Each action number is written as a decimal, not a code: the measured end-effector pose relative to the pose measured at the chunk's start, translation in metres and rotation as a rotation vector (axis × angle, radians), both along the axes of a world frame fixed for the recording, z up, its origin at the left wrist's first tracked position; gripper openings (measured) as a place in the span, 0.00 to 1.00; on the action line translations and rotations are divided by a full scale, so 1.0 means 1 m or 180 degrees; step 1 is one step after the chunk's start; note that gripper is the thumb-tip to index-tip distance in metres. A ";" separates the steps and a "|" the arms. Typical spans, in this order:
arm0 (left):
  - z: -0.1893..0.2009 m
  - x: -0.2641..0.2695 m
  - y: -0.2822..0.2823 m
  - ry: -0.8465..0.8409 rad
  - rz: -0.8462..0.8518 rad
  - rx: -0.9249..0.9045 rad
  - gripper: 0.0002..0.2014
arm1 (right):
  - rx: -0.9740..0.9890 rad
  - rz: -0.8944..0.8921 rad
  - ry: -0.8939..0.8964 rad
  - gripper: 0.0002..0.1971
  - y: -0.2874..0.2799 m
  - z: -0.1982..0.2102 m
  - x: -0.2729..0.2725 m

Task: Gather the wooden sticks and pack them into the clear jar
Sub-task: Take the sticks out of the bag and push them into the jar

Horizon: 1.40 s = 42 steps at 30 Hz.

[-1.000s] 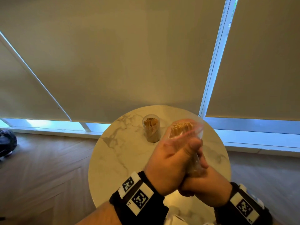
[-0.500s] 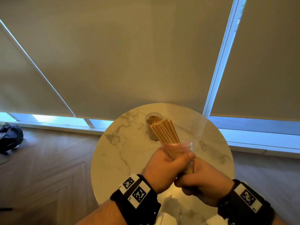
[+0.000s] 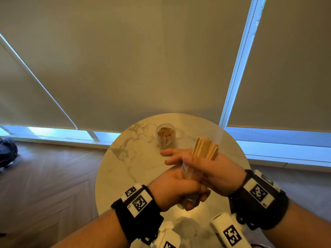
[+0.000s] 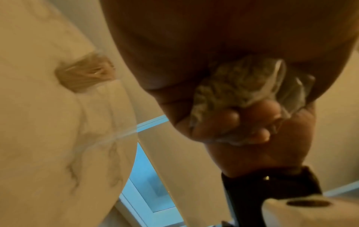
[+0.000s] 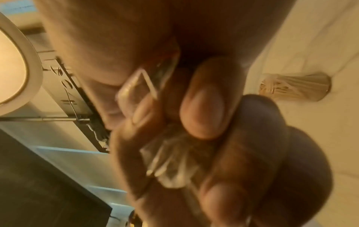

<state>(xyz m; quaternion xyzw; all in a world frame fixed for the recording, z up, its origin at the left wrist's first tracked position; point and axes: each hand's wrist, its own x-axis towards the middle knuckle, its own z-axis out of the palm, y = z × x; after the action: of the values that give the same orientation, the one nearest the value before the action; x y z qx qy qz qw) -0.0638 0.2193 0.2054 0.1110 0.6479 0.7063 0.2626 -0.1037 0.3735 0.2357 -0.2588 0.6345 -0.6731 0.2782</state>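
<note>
A bundle of wooden sticks (image 3: pixel 206 147) stands up out of my right hand (image 3: pixel 211 167), which grips it above the round marble table (image 3: pixel 129 167). Two of that hand's fingers (image 3: pixel 164 153) point left. A clear plastic wrapper (image 3: pixel 187 171) hangs round the bundle's lower part. My left hand (image 3: pixel 179 190) grips the crumpled wrapper (image 4: pixel 242 92) from below, touching the right hand. The clear jar (image 3: pixel 165 136) stands upright at the table's far side, holding several sticks, just beyond my right fingers. It also shows as a blurred jar (image 5: pixel 295 87) in the right wrist view.
White marker blocks (image 3: pixel 229 231) lie at the table's near edge under my wrists. A dark bundle (image 3: pixel 7 153) sits on the wooden floor at the far left. Drawn blinds and a low window sill close off the space behind the table.
The sticks were fully inside the clear wrapper, then stuck halfway out. Now the right hand holds the bare top of the bundle and the left hand has pulled the wrapper lower.
</note>
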 end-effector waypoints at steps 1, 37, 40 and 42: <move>0.001 -0.001 -0.001 -0.0096 -0.0019 0.0216 0.04 | -0.0193 -0.0150 -0.0155 0.17 -0.002 0.002 -0.001; -0.087 -0.142 -0.114 -0.2348 0.1628 0.2320 0.39 | -0.0876 -0.1778 -0.0235 0.13 -0.141 -0.076 -0.118; -0.096 -0.148 -0.118 -0.2347 0.1612 0.2348 0.31 | -0.0807 -0.1766 -0.0119 0.17 -0.149 -0.081 -0.126; -0.102 -0.156 -0.122 -0.2324 0.1642 0.2380 0.33 | -0.0724 -0.1830 -0.0104 0.17 -0.154 -0.084 -0.129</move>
<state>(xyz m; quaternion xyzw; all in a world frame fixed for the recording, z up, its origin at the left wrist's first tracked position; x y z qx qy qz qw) -0.2194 0.0976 0.1030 -0.2160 0.2282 0.9207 0.2314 -0.2323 0.2200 0.1522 -0.0873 0.5977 -0.7950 0.0557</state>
